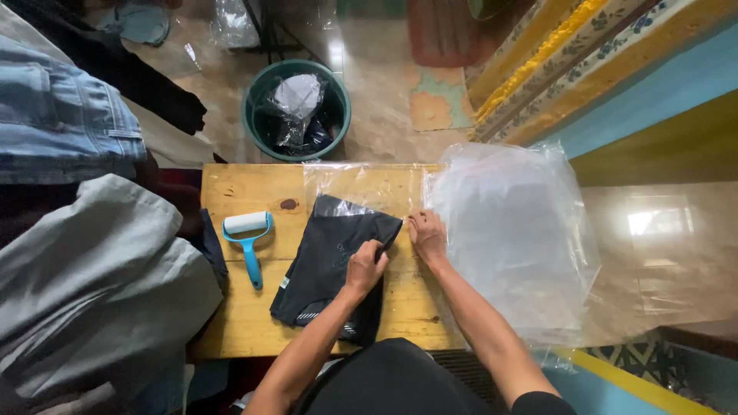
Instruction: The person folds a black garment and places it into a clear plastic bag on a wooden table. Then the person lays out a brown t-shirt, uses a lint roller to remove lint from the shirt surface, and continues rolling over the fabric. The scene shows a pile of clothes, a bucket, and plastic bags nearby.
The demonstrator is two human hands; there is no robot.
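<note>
The person is bagging a folded dark garment (327,265) that is lying on the wooden bench (231,307), its top end already sitting inside a clear bag (361,188). The left hand (365,265) is resting on the garment near the bag's mouth, fingers curled and seemingly pinching the film or the cloth edge; which of the two is hard to tell. The right hand (427,234) is lying just beside the garment's right corner, fingers pressed together and flat on the bag edge, holding it against the bench.

So the sleeving step seems to be underway, about a third done: most of the garment is still lying outside the film. The next move is probably calling for one hand pinning the bag open while the other is sliding the cloth deeper, keeping the fold flat.

A blue lint roller (247,238) is lying to the left, apart from the garment. A stack of clear bags (515,238) is hanging over the bench's right end. A green bin (254,115) is standing beyond the bench.
</note>
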